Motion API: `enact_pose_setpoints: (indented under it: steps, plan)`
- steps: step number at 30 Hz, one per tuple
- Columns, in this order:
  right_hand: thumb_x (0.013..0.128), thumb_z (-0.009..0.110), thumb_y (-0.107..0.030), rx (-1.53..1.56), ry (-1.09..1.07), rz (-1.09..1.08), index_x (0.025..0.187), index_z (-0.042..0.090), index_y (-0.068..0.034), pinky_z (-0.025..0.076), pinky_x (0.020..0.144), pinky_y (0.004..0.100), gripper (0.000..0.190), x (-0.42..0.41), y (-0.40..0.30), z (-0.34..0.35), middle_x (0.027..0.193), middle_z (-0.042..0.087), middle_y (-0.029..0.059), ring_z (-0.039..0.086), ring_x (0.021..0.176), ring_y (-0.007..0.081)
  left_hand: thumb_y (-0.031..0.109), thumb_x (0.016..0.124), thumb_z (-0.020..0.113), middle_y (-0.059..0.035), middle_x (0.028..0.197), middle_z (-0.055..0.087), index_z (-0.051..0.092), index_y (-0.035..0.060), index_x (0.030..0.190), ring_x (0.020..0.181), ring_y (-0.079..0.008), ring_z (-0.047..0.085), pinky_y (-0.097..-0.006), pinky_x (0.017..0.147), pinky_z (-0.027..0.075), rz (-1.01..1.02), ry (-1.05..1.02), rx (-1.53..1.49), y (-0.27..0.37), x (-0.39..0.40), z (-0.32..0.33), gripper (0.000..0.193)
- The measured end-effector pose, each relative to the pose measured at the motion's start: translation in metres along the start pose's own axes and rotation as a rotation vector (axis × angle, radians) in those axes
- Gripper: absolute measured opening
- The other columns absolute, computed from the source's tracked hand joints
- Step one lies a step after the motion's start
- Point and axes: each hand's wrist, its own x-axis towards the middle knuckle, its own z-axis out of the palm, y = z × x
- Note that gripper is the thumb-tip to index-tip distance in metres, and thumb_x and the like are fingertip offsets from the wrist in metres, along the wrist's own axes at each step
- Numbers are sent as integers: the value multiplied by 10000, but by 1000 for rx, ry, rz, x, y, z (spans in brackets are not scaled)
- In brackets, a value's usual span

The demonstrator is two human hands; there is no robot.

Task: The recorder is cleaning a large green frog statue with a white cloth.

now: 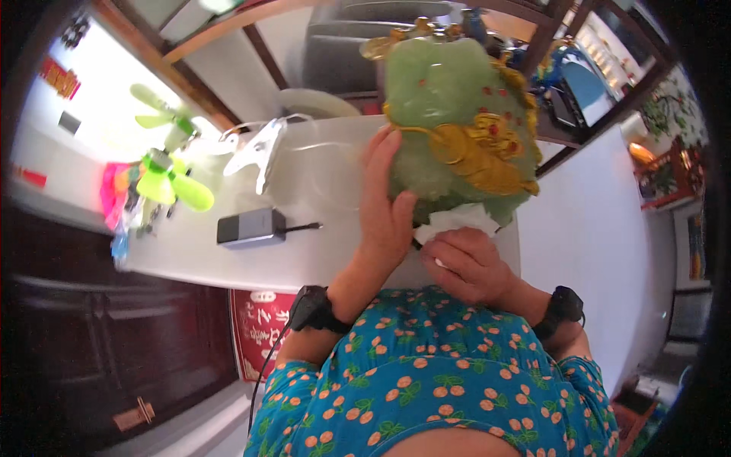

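A large pale-green carved ornament (411, 91), like jade, stands on the white table (337, 245) in front of me. Gold-coloured relief (474, 160) and small red dots decorate it. My left hand (385, 200) lies nearly flat along its left side, thumb spread from the fingers. In my right hand (468, 263) is a crumpled white tissue (465, 220), pressed to the ornament's lower near edge. My curled fingers cover part of the tissue. The ornament's far side and most of its base are hidden.
Left of the ornament lie a grey-black box-shaped device (251, 225) with a short cable, a white clip (257, 151) and a green-bladed fan (171, 177). Wooden shelving (554, 34) rises behind. The table's near edge runs close to my body. A thin cable hangs from my left wristband (314, 308).
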Motion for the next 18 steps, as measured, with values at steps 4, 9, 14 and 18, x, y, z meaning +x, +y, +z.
enact_pose_setpoints:
  steps: [4,9,14,18]
  plan:
    - [621,640,-90,-84,33,86,904,622,-33,475,768,374,288,-20,-7,4,1007,574,84,547,943,241,125,826,376,-168,1339,378,348,-12,1336,1249,-284,362,-387,1071,254,59,-27,35,1,-4,0,529]
    - [615,647,-65,-201,144,193,865,636,-72,442,754,383,250,-42,-5,-3,976,571,63,522,944,239,221,907,415,-217,1324,405,368,-40,1316,1252,-358,363,-433,1063,255,-38,73,-1,0,-9,7,487]
    - [643,652,-21,-173,317,490,950,599,-77,440,811,431,317,-61,14,-13,1011,544,100,512,974,298,397,944,384,-187,1374,324,301,-37,1359,1276,-294,336,-400,1064,261,-113,76,-20,6,-10,6,606]
    - [675,569,74,-43,424,627,1022,516,-52,439,816,417,373,-81,26,-12,1014,519,146,516,931,332,463,938,387,-185,1374,311,261,-39,1374,1270,-279,339,-389,1057,275,-66,32,-51,8,-8,8,677]
